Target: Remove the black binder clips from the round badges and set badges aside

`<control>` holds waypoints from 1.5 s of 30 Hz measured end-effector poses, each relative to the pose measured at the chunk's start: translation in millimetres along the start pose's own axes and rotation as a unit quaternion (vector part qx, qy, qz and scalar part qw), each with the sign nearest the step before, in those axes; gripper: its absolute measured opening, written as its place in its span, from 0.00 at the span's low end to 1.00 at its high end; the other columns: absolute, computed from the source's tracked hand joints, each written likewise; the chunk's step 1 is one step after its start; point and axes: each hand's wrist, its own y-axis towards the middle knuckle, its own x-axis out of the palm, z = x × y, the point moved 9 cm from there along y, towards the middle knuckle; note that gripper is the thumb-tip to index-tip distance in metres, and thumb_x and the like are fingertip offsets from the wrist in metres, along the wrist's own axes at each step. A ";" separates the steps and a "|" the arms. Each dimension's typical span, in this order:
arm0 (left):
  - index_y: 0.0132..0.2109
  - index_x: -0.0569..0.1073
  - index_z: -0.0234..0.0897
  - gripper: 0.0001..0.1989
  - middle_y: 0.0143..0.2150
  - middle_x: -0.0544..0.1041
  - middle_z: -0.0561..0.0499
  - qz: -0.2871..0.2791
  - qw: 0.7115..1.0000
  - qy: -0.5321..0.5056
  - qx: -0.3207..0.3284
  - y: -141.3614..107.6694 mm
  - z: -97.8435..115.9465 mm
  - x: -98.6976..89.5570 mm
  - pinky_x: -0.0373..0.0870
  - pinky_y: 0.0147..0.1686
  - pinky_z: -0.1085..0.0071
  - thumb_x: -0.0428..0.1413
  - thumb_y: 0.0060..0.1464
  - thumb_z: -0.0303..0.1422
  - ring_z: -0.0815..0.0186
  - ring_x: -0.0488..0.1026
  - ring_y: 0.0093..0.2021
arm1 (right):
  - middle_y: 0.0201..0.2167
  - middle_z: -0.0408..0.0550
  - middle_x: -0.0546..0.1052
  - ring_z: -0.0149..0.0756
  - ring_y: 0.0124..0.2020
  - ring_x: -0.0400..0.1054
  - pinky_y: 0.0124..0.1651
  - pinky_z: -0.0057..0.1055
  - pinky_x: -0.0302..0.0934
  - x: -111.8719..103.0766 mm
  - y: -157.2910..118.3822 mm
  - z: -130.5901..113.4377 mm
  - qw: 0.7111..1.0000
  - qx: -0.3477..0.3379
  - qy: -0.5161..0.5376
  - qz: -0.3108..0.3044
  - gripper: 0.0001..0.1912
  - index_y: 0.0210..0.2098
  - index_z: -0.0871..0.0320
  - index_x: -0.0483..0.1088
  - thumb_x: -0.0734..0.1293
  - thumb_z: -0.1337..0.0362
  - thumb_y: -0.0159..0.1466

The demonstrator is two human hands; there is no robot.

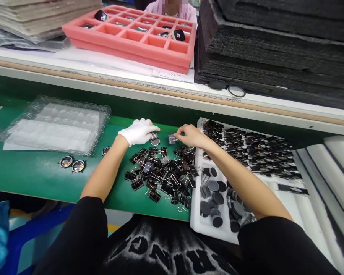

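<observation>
Across a smooth green desk [43, 172], black metal binder clips [163, 173] with bent wire handles lie in a tangled heap. Just beyond it, the bare right hand [190, 135] pinches a boxy grey clip [172, 139], its body left of the fingertips; its long axis is too small to tell. The white-gloved left hand [137, 131] curls against a round, silver-rimmed piece [155, 142], curved edge toward the wearer; whether it grips, I cannot tell. Rightward, a white foam tray [215, 233] carries flat dark discs [213, 186]. Behind, a shelf [126, 86] holds a pink compartmented foam tray [132, 49] and coarse black slabs [260, 46].
</observation>
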 end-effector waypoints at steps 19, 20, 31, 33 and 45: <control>0.59 0.76 0.38 0.28 0.53 0.77 0.40 -0.007 1.000 0.010 -0.017 21.4 3.2 29.4 0.63 0.52 0.56 0.58 0.61 0.51 0.46 0.73 0.54 | 0.64 0.63 0.65 0.58 0.70 0.54 0.70 0.59 0.48 32.2 62.3 2.6 0.974 0.127 0.105 0.158 0.24 0.60 0.56 0.65 0.51 0.50 0.75; 0.59 0.77 0.38 0.27 0.54 0.77 0.40 0.000 1.000 0.002 -0.017 20.7 2.7 30.6 0.64 0.52 0.57 0.58 0.61 0.51 0.47 0.73 0.55 | 0.65 0.63 0.64 0.57 0.71 0.51 0.71 0.59 0.46 37.5 65.3 2.3 0.974 0.122 0.099 0.161 0.24 0.60 0.56 0.65 0.51 0.50 0.75; 0.57 0.79 0.39 0.24 0.53 0.79 0.44 0.074 0.992 -0.106 -0.002 16.1 9.6 40.3 0.64 0.52 0.60 0.63 0.58 0.46 0.52 0.75 0.54 | 0.66 0.57 0.61 0.48 0.73 0.47 0.74 0.58 0.39 59.6 75.3 40.0 0.968 0.123 0.120 0.183 0.24 0.60 0.52 0.60 0.45 0.52 0.76; 0.57 0.79 0.38 0.25 0.53 0.79 0.43 0.079 0.992 -0.101 -0.003 19.6 13.9 40.1 0.64 0.52 0.59 0.63 0.58 0.47 0.51 0.75 0.54 | 0.65 0.57 0.61 0.48 0.73 0.48 0.74 0.60 0.40 59.9 75.7 40.8 0.967 0.121 0.121 0.190 0.23 0.60 0.52 0.60 0.45 0.52 0.76; 0.57 0.79 0.38 0.25 0.54 0.80 0.42 0.111 0.988 -0.107 0.004 23.9 15.8 44.4 0.64 0.53 0.58 0.64 0.57 0.46 0.50 0.75 0.55 | 0.65 0.59 0.61 0.50 0.73 0.48 0.73 0.61 0.40 58.8 73.2 39.5 0.966 0.127 0.129 0.185 0.23 0.58 0.53 0.60 0.44 0.52 0.76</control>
